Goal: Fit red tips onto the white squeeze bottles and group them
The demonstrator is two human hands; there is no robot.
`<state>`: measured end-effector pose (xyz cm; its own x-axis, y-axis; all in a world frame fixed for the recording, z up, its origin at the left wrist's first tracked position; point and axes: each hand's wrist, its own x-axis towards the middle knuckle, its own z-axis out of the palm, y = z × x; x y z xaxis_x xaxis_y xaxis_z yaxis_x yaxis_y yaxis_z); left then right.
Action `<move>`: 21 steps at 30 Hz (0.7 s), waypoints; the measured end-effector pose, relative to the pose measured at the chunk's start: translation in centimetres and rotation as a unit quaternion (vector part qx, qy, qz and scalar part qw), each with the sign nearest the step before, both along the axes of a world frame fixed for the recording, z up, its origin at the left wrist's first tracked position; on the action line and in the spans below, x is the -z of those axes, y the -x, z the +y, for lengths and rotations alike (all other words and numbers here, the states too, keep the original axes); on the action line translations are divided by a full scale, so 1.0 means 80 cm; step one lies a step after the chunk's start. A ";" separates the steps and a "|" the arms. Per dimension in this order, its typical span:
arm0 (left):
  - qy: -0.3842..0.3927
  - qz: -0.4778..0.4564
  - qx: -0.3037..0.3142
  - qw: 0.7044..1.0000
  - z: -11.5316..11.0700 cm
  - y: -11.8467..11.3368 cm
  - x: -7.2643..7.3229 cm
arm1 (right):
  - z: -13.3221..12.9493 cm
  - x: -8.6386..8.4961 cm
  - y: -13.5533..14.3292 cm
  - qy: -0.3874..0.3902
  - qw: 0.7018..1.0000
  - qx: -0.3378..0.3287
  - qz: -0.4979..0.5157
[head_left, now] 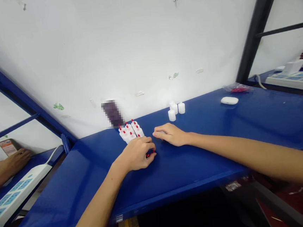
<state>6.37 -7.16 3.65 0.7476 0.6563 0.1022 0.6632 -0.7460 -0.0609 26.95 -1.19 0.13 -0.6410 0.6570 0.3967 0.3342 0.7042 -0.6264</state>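
Note:
My left hand point(139, 153) is low over the table, its fingers curled and thumb and forefinger closing around small red pieces point(148, 155). How many it grips is hidden by the fingers. Just beyond it stands a tight group of small white cylinders with red tips point(131, 133), like little candles or bottles. My right hand point(171, 134) rests at the table to the right, thumb and fingers pressed together; whatever may be between them does not show. Behind it are several white cylinders point(172, 115) without red tips.
The blue table point(199, 169) meets a white wall. A white rounded case point(229, 100) and a clear bag with red pieces point(236, 89) lie at right. A blurred-out dark object point(113, 113) leans on the wall. At left, another person's hand point(21, 157) holds a phone near a power strip point(17, 192).

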 end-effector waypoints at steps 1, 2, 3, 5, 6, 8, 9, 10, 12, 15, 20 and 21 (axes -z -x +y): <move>0.001 -0.011 0.000 1.000 0.001 0.001 0.002 | 0.000 0.000 0.000 -0.006 1.000 0.003 -0.001; -0.002 -0.026 -0.001 1.000 0.003 0.001 0.004 | -0.001 0.000 0.000 -0.010 1.000 0.007 -0.002; -0.012 -0.046 -0.002 0.999 0.005 0.002 0.006 | -0.001 0.000 0.000 -0.011 1.000 0.012 -0.003; -0.051 -0.097 -0.009 0.994 0.009 0.003 0.010 | -0.001 -0.001 -0.001 -0.006 1.000 0.021 -0.003; -0.074 -0.129 -0.015 0.989 0.011 0.004 0.012 | -0.002 -0.001 -0.001 0.000 1.000 0.021 -0.002; -0.111 -0.192 -0.024 0.975 0.014 0.004 0.014 | -0.004 -0.002 -0.001 0.013 1.000 0.010 0.003; -0.121 -0.219 -0.025 0.968 0.014 0.004 0.014 | -0.004 -0.003 -0.001 0.021 1.000 0.002 0.007; -0.129 -0.242 -0.022 0.961 0.013 0.002 0.015 | -0.005 -0.003 -0.001 0.029 0.999 -0.005 0.012; -0.140 -0.273 -0.008 0.952 0.010 -0.003 0.015 | -0.007 -0.004 -0.001 0.042 0.999 -0.018 0.020; -0.142 -0.295 0.015 0.945 0.006 -0.010 0.017 | -0.006 -0.003 -0.002 0.036 0.998 -0.043 0.025; -0.096 -0.292 0.013 0.952 0.005 -0.012 0.024 | -0.004 0.000 -0.004 -0.001 0.998 -0.067 0.004; -0.088 -0.291 0.010 0.953 0.006 -0.011 0.026 | -0.004 0.000 -0.005 -0.003 0.998 -0.069 -0.001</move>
